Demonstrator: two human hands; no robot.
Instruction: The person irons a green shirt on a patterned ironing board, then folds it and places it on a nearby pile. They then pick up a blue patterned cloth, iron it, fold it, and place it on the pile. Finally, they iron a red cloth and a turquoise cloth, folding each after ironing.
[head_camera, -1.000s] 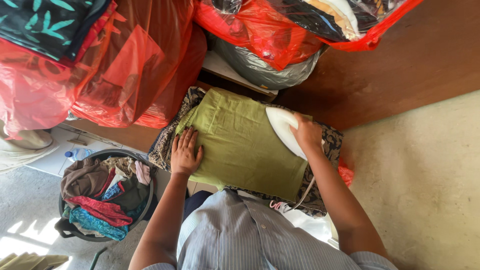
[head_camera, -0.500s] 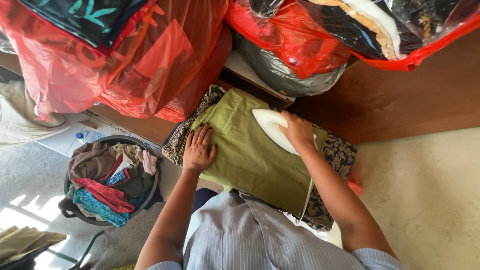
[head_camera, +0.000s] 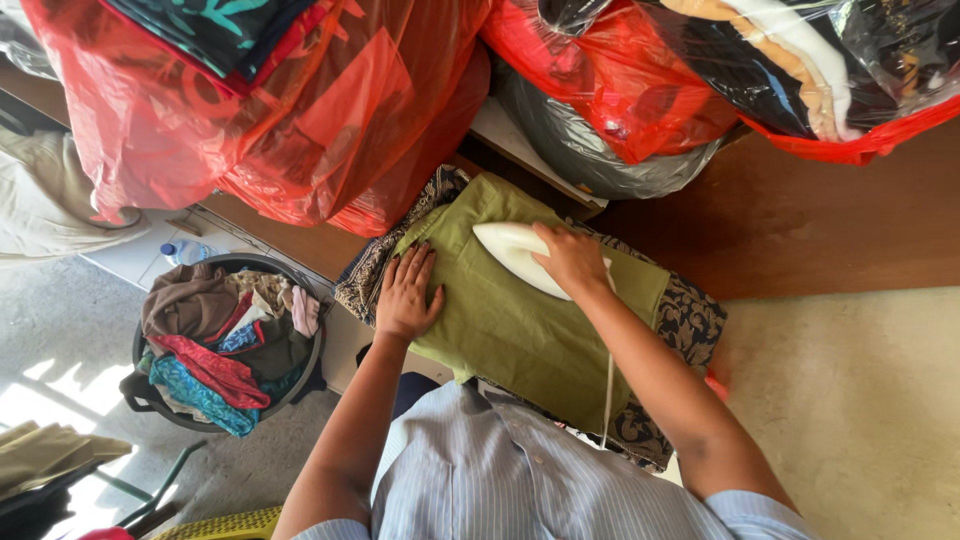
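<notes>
An olive green garment (head_camera: 520, 320) lies folded flat on a dark patterned cloth (head_camera: 690, 320) over a small table. My right hand (head_camera: 572, 258) grips a white clothes iron (head_camera: 510, 248) that rests on the garment's upper part, its tip pointing left. The iron's white cord (head_camera: 608, 390) runs down toward my body. My left hand (head_camera: 408, 292) presses flat, fingers spread, on the garment's left edge.
Big red plastic bags (head_camera: 300, 110) stuffed with clothes crowd the top, along with a grey bag (head_camera: 590, 150). A dark basket (head_camera: 300, 375) of mixed clothes stands on the floor at left, a plastic bottle (head_camera: 185, 252) behind it. A brown wooden surface (head_camera: 820, 220) lies right.
My right hand has slid the iron left and upward across the green garment. My left hand stays pressed on the garment's left edge.
</notes>
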